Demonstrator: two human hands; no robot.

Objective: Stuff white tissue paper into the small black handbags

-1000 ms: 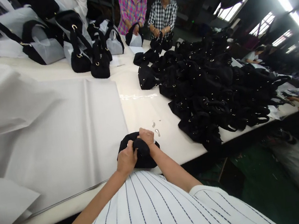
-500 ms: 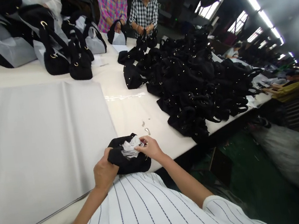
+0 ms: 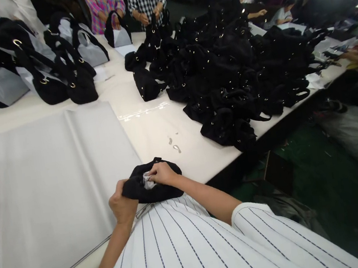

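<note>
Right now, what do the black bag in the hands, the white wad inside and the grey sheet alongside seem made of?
Black bag: probably matte fabric; it bends softly and barely shines.
White wad: likely thin crumpled paper, from its creases, though partly hidden.
Grey sheet: smooth, dull paper or thin plastic; its long soft folds leave that open.

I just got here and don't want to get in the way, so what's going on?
A person in a striped shirt has both hands on a small black bag at the near edge of the table. The left hand grips its side, while the right hand is at its opening, touching crumpled white material. Pale grey sheeting lies to the left, and a heap of black bags sits farther right. Across the table, a person in a pink plaid shirt handles another bag.
</note>
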